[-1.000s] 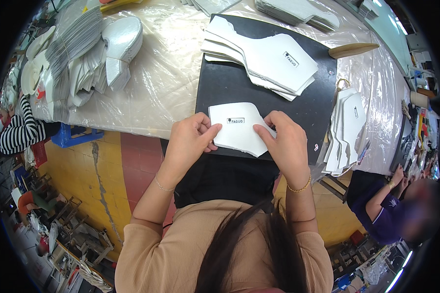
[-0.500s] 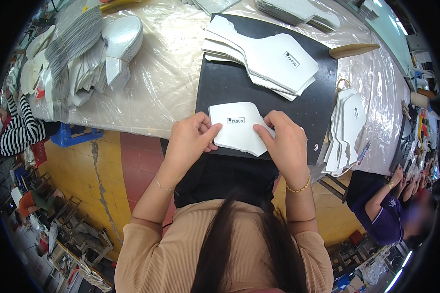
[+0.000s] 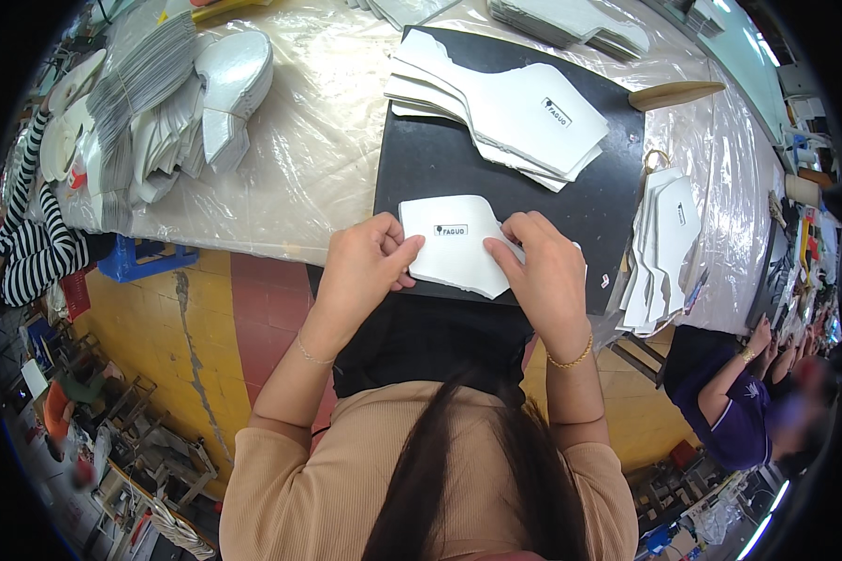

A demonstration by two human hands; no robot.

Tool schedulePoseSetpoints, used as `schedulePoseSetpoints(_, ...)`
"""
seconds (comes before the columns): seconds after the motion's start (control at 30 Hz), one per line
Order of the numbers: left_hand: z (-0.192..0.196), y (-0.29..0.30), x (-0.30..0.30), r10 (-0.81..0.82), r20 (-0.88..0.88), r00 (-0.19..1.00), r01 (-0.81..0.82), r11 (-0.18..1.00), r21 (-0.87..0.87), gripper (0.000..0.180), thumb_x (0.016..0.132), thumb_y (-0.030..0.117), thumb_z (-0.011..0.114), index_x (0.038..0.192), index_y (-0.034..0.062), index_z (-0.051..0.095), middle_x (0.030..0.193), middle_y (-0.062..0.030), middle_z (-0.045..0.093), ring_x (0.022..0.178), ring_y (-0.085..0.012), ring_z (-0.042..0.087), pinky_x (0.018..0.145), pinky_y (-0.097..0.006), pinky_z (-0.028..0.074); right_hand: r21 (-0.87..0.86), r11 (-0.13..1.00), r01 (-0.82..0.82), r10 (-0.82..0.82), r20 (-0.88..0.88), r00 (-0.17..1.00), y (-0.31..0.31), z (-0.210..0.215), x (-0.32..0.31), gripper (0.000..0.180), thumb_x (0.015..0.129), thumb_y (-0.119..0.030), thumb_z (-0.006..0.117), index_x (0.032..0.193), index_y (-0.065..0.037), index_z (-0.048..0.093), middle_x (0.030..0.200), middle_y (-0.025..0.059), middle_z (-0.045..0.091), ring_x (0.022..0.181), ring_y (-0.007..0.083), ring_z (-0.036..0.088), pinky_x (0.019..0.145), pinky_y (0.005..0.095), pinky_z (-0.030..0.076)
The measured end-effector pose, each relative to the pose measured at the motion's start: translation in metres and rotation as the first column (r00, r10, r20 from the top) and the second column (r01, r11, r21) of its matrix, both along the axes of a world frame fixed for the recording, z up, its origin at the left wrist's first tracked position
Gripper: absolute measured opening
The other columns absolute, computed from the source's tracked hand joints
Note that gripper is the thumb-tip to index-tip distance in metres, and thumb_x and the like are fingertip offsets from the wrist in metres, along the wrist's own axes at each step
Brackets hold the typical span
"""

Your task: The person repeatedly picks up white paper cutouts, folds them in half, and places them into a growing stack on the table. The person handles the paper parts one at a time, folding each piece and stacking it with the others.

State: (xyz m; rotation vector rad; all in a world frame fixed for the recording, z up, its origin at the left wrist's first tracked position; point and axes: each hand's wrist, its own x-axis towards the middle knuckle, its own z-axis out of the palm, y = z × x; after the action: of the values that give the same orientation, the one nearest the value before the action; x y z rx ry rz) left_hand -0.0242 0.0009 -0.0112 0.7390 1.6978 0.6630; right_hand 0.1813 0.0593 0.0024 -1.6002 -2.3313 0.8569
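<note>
A white shoe-upper piece (image 3: 458, 257) with a small dark printed mark lies near the front edge of a black board (image 3: 533, 210). My left hand (image 3: 372, 254) pinches its left edge between thumb and bent fingers. On the opposite side, my right hand (image 3: 541, 266) grips the piece, thumb on top and part of its right end hidden under the fingers. Just beyond, a fanned stack of similar white upper pieces (image 3: 515, 112) rests on the board. Right of the board stands another stack of white pieces (image 3: 664, 234), tied with a loop of band.
Plastic sheeting covers the table (image 3: 318, 122). Bundled grey and white pieces (image 3: 225, 93) sit at the far left, more pieces (image 3: 575, 28) at the back. A pointed wooden tool (image 3: 678, 95) lies at the board's far right corner. Co-workers in striped (image 3: 37, 262) and purple (image 3: 744, 416) tops sit either side.
At the left, the co-worker in stripes has stretched an arm up toward the white pieces on the table. My hands and the piece between them have barely moved.
</note>
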Motion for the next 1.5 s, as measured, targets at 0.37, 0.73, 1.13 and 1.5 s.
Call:
schedulePoseSetpoints(0.37, 0.006, -0.009, 0.006, -0.132, -0.730, 0.671, 0.357, 0.920, 0.162, 0.020, 0.084, 0.017, 0.077, 0.087, 0.0027, 0.063, 0.087, -0.0159, 0.065, 0.079, -0.0308, 0.064, 0.065, -0.040, 0.049, 0.046, 0.998, -0.034, 0.029, 0.102, 0.994, -0.002, -0.003, -0.005, 0.020, 0.088, -0.022, 0.072, 0.090, -0.007, 0.058, 0.083, 0.0075, 0.060, 0.071, 0.0301, 0.062, 0.061, 0.0402, 0.046)
schedulePoseSetpoints(0.73, -0.033, -0.029, 0.057, -0.271, -0.767, 0.582, 0.737, 0.574, 0.356, 0.070, 0.093, 0.030, 0.064, 0.155, 0.0151, 0.034, 0.160, -0.0180, 0.033, 0.146, -0.0366, 0.033, 0.117, -0.056, 0.025, 0.055, 0.995, -0.086, 0.075, 0.178, 0.981, -0.002, 0.025, 0.030, 0.023, 0.081, -0.022, 0.077, 0.089, -0.006, 0.063, 0.079, 0.0091, 0.066, 0.075, 0.0287, 0.065, 0.069, 0.0387, 0.046)
schedulePoseSetpoints(1.13, -0.028, -0.047, 0.029, -0.339, -0.863, 0.375, 0.809, 0.574, 0.127, 0.063, 0.095, 0.040, 0.059, 0.152, 0.0196, 0.043, 0.163, -0.0139, 0.028, 0.151, -0.0312, 0.024, 0.122, -0.052, 0.013, -0.436, 0.861, 0.263, -0.365, -0.167, 0.916, -0.024, 0.020, 0.062, 0.022, 0.081, -0.011, 0.081, 0.096, 0.001, 0.069, 0.076, 0.0061, 0.068, 0.063, 0.0102, 0.060, 0.061, 0.0248, 0.050)
schedulePoseSetpoints(1.5, -0.029, -0.057, 0.018, -0.329, -0.879, 0.346, 0.810, 0.577, 0.104, 0.065, 0.094, 0.038, 0.062, 0.152, 0.0174, 0.043, 0.163, -0.0147, 0.027, 0.152, -0.0323, 0.023, 0.122, -0.054, 0.012, -0.336, 0.897, 0.287, -0.368, -0.210, 0.906, -0.026, -0.006, 0.050, 0.019, 0.085, -0.011, 0.077, 0.085, 0.004, 0.065, 0.071, 0.0081, 0.068, 0.061, 0.0105, 0.062, 0.060, 0.0238, 0.051)
